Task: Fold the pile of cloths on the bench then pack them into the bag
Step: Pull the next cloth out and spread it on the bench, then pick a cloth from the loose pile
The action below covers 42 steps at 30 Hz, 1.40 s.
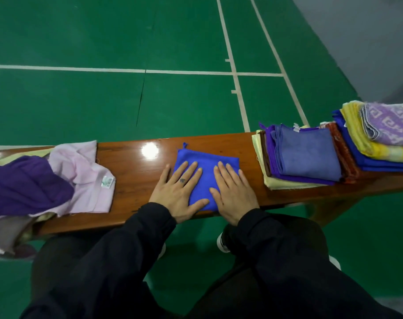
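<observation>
A person seated at a polished wooden desk (136, 171) on a green sports court presses a folded blue cloth (205, 166) flat with both hands. The left hand (177, 192) lies on the cloth's left side, its fingers (191, 173) straight and spread, the little finger over the bare wood just beside the edge. The right hand (232, 192) lies on the right side, fingers likewise straight and slightly apart; neither hand grips anything.

The cloth sits mid-desk, near the front edge, its hanging loop (184, 145) poking out at the far left corner. To the right stand two folded stacks: a nearer stack (306, 155) topped by a grey-blue cloth, and a farther stack (384, 132) topped by a purple patterned towel. To the left lies the unfolded pile (58, 178), with a pale pink cloth and a dark purple one uppermost. No bag can be made out with certainty; the greyish material at the lower left edge may belong to one.

The step in hand appears to be smoothing the last fold. Done well, it wants the palms drawn outward from the centre to push out trapped air, the edges kept square, and the loop tucked in before the cloth is lifted flat, with a hand supporting it from beneath, onto the nearer stack.
</observation>
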Available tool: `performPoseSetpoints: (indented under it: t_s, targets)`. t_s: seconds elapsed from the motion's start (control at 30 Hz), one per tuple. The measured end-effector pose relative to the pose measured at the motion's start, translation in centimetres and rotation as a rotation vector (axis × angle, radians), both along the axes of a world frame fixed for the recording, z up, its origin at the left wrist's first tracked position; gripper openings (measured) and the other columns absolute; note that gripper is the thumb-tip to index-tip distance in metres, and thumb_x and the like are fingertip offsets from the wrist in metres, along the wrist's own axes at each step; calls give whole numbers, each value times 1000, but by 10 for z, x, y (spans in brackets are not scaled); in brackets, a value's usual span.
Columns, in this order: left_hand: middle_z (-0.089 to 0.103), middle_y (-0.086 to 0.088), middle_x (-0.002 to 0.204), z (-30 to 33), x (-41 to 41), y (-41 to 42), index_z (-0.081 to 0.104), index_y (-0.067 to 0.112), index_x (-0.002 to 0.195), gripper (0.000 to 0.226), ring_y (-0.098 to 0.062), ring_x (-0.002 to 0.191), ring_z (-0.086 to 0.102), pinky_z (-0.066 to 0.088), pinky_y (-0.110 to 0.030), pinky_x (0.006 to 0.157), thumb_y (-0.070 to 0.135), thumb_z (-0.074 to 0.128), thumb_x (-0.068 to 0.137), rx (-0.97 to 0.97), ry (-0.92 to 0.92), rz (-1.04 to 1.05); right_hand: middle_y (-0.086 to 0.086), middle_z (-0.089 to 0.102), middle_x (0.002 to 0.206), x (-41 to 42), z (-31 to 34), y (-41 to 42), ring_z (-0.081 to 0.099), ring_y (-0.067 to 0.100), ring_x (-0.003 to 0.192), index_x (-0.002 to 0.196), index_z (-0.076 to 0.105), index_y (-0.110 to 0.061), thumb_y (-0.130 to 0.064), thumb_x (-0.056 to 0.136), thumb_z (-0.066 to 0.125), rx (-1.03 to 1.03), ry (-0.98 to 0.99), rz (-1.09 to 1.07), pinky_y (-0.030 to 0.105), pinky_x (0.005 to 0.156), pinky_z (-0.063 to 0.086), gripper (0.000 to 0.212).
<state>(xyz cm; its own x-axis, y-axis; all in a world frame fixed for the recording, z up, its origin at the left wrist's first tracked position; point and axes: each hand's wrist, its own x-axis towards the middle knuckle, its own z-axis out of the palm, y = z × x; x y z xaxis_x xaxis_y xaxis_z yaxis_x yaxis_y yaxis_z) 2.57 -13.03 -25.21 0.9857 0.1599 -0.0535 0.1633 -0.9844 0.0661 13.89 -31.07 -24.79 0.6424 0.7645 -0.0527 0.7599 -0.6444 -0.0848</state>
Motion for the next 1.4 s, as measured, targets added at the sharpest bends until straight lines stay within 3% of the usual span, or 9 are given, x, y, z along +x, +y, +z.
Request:
performPoseSetpoints:
  t_s: [0.2, 0.4, 0.57, 0.73, 0.9, 1.0, 1.17, 1.27, 1.4]
  targets:
    - [-4, 1, 168, 8, -3, -1, 6, 24, 161, 83, -21, 155, -5, 3, -51, 124, 71, 12, 93, -115, 13, 207, 9, 20, 169, 7, 18, -5, 21, 26, 154, 161, 22, -10, -57, 101, 23, 50, 149, -132, 40, 124, 17, 76]
    - [51, -8, 133, 25, -3, -7, 57, 17, 120, 41, -34, 124, 41, 36, -45, 100, 48, 54, 93, -252, -93, 581, 6, 52, 122, -2, 36, 4, 54, 30, 110, 119, 63, -16, -51, 91, 67, 182, 271, -550, 37, 94, 42, 44]
    - [53, -1, 86, 50, 8, -18, 44, 15, 97, 15, -25, 79, 49, 34, -32, 70, 18, 58, 96, -933, -302, 600, -2, 58, 86, 4, 52, 16, 58, 26, 86, 90, 52, -19, -12, 91, 68, 712, 730, -595, 36, 75, 43, 17]
    - [65, -10, 112, 101, 33, -30, 46, 21, 134, 51, -16, 96, 64, 53, -26, 86, -7, 51, 92, -1345, -533, 468, 7, 57, 136, 21, 98, 0, 61, 23, 123, 135, 43, -22, 11, 88, 62, 1141, 798, -481, 34, 104, 50, 61]
    - [66, -3, 121, 138, 88, -75, 70, 26, 106, 42, -12, 114, 59, 41, -9, 95, -9, 51, 91, -1237, -577, 302, 2, 61, 134, 68, 143, -50, 63, 21, 119, 136, 46, -45, -12, 87, 69, 1198, 529, -477, 48, 106, 50, 63]
    - [64, 0, 126, 147, 121, -108, 69, 18, 118, 32, -9, 118, 57, 38, -11, 100, 1, 57, 94, -1205, -573, 232, 2, 62, 134, 108, 161, -89, 63, 22, 116, 142, 48, -28, -17, 92, 69, 1092, 270, -567, 44, 103, 50, 55]
    - [44, -11, 151, 112, 164, -149, 49, 17, 145, 51, -29, 139, 40, 30, -30, 114, 28, 58, 96, -804, -171, 136, 13, 41, 152, 127, 137, -124, 48, 35, 131, 147, 47, -20, -37, 94, 62, 355, -119, -637, 44, 106, 43, 58]
    - [30, -13, 160, 94, 172, -150, 40, 18, 151, 58, -33, 144, 32, 29, -38, 118, 31, 57, 96, -755, -42, 140, 6, 41, 159, 123, 108, -125, 41, 30, 140, 147, 50, -28, -44, 101, 48, 93, -51, -414, 42, 114, 36, 49]
    - [50, -12, 148, 105, 152, -132, 53, 13, 141, 47, -23, 139, 41, 32, -31, 114, 27, 60, 97, -928, -246, 231, 6, 66, 130, 108, 111, -106, 54, 32, 127, 125, 68, -21, -45, 96, 44, 286, -51, -381, 44, 109, 42, 45]
